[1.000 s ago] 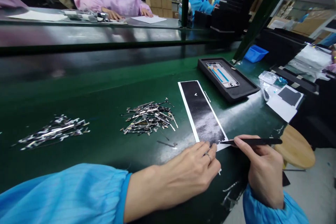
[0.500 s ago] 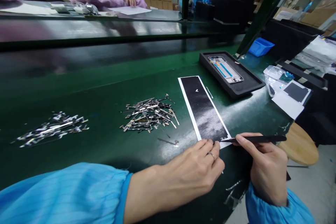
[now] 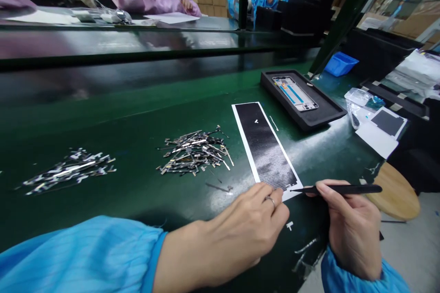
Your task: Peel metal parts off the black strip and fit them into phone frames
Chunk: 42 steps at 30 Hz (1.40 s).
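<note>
My right hand (image 3: pixel 355 219) is closed around a pair of black tweezers (image 3: pixel 350 189). Their tips point left, over the near right corner of a white-edged sheet (image 3: pixel 266 149) covered with rows of small black pieces. Beside those tips, my left hand (image 3: pixel 252 219) covers the sheet's near left corner, its fingers bent and pressed together. Whatever those fingertips pinch is hidden. A small white T-shaped piece (image 3: pixel 289 225) lies on the table just right of my left hand. A pile of thin flex cables (image 3: pixel 195 151) sits left of the sheet, a single one (image 3: pixel 220 187) in front of it.
Farther left lies a second pile of flex cables (image 3: pixel 70 171). Beyond the sheet, a black foam tray (image 3: pixel 330 110) holds a phone frame (image 3: pixel 296 94). A blue bin (image 3: pixel 341 64), plastic bags and a wooden stool (image 3: pixel 395 192) are at right. Co-workers sit across the bench.
My left hand has shifted slightly left and toward me, showing more of the white T-shaped piece. The tweezers have drawn a little right, away from my left fingers.
</note>
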Motion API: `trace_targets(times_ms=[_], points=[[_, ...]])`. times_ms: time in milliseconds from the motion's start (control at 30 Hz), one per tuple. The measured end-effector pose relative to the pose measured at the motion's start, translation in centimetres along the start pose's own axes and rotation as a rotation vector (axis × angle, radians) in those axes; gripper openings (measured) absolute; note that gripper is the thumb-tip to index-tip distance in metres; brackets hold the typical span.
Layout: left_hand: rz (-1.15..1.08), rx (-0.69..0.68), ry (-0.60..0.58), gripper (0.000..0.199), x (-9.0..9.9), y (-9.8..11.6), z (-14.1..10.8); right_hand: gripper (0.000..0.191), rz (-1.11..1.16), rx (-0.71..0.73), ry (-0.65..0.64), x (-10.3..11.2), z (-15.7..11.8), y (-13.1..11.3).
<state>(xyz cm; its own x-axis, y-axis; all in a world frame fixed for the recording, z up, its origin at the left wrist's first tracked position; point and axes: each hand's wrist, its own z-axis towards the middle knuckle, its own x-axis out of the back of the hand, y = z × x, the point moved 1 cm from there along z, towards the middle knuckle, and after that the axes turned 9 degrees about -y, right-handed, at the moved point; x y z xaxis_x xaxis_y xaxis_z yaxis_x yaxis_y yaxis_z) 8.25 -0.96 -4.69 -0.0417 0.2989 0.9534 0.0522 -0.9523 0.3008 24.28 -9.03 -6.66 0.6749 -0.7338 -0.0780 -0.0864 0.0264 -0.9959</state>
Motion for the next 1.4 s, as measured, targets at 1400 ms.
trace_targets(times_ms=[1400], points=[[-1.575, 0.718, -0.054, 0.017, 1.0, -0.1, 1.6, 0.009, -0.008, 0.112, -0.077, -1.3, -2.2, -0.3]])
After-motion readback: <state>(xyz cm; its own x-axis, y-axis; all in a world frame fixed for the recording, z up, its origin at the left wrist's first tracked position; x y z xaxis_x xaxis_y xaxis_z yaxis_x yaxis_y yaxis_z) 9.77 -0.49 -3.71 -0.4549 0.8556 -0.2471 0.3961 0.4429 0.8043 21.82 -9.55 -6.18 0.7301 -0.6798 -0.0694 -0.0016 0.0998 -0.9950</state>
